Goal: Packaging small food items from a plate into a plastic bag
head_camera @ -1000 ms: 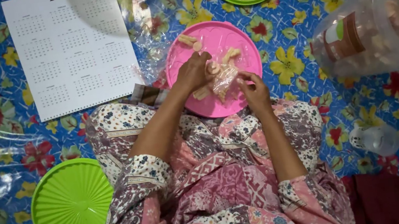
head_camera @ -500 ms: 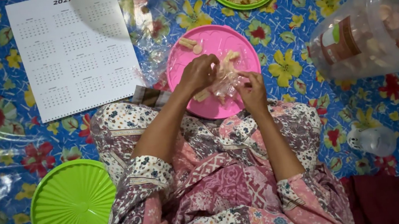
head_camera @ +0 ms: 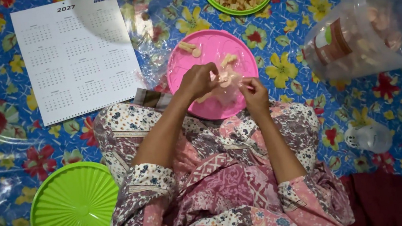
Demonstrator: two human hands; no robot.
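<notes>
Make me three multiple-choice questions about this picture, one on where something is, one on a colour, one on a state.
1. Where does the calendar lie?
A. left of the pink plate
B. on the person's lap
C. inside the clear tub

2. What colour is the ribbed lid at lower left?
A. red
B. green
C. white

3. How does the clear tub lie?
A. upright with a lid on
B. upside down
C. tipped on its side, mouth open

Answers: 1 A, it is flat on the mat beside the plate. 2 B, it is bright green. 3 C, its open rim faces sideways.
</notes>
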